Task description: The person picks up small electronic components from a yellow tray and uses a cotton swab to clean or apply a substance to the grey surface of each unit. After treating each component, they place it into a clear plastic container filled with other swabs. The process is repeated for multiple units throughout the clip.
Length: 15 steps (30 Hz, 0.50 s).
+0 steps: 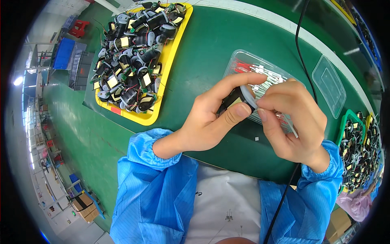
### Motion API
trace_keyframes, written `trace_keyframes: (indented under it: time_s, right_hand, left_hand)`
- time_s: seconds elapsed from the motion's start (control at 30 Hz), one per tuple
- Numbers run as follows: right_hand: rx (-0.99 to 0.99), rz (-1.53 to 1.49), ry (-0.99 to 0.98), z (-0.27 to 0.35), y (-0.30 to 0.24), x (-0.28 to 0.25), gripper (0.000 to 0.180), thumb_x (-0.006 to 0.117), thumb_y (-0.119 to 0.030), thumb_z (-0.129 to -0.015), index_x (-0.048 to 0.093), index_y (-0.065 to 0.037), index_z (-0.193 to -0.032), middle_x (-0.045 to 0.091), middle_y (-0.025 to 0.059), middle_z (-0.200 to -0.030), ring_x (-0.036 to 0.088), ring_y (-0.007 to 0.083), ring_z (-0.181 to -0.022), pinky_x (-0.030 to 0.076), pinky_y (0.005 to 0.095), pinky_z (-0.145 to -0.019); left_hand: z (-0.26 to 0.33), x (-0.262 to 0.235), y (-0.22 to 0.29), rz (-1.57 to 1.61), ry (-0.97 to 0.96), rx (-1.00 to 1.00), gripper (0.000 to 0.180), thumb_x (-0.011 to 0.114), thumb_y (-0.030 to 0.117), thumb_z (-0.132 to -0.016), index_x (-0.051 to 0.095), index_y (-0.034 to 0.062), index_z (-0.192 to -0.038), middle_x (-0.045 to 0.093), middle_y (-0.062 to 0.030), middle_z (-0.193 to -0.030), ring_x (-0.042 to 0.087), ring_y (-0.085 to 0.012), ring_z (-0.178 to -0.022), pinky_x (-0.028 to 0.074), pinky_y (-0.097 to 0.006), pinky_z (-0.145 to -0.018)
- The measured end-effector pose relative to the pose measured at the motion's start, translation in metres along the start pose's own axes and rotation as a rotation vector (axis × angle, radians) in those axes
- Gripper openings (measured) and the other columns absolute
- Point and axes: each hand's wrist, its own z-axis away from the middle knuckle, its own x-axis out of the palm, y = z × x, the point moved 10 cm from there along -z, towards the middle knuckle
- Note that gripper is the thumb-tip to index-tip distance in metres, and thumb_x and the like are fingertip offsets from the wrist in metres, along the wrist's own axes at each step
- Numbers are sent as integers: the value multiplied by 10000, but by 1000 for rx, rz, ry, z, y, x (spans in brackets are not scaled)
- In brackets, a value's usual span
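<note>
“Black plastic and pale grey: what is that between the hands?”

“One motor-like module [230,97], a black body with a pale grey disc [248,96] at one end, raised above the green tabletop [203,53].”

“Who has it?”

“The left hand [213,116]. Its thumb lies along the near side and its index finger arches over the far side, gripping the module between them.”

“And the right hand [294,118]?”

“Thumb and forefinger are pinched together at the disc's right-hand edge, touching it or very nearly. Whether they grip something small, I can't make out.”

“How does the module lie?”

“Tilted. Its black body points back toward the left palm; the disc end is toward the right hand, its rim sloping from upper left to lower right. So the module is ahead and right of the left palm, and just left of the right fingertips. The left hand is nearer, wrapped about it.”

“What surrounds them?”

“Just beyond the hands, partly hidden by them, a clear plastic box [230,65] of red and white wires [242,67]. Its likely lid [330,87] lies farther right. Well to the left, a yellow tray [167,73] is heaped with similar modules [130,61].”
</note>
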Motion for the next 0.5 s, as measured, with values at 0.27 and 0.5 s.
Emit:
trace_keyframes:
  time_s: [0.27,0.5]
  right_hand:
    - [-94,91,57,2,-9,0,278,678,124,-545,605,90,-810,581,161,-752,560,262,-572,452,321,-475]
    - [-285,348,42,12,-31,8,446,587,-93,-410,610,116,-803,581,179,-749,520,215,-533,399,282,-400]
  left_hand:
    - [0,-1,9,-220,0,148,595,531,378,-948,428,-86,-1306,579,-104,-1112,545,-133,-914,451,-274,-813]
    - [0,1,13,-286,-6,182,623,535,416,-929,450,-88,-1287,582,-105,-1102,534,-128,-873,449,-269,-775]
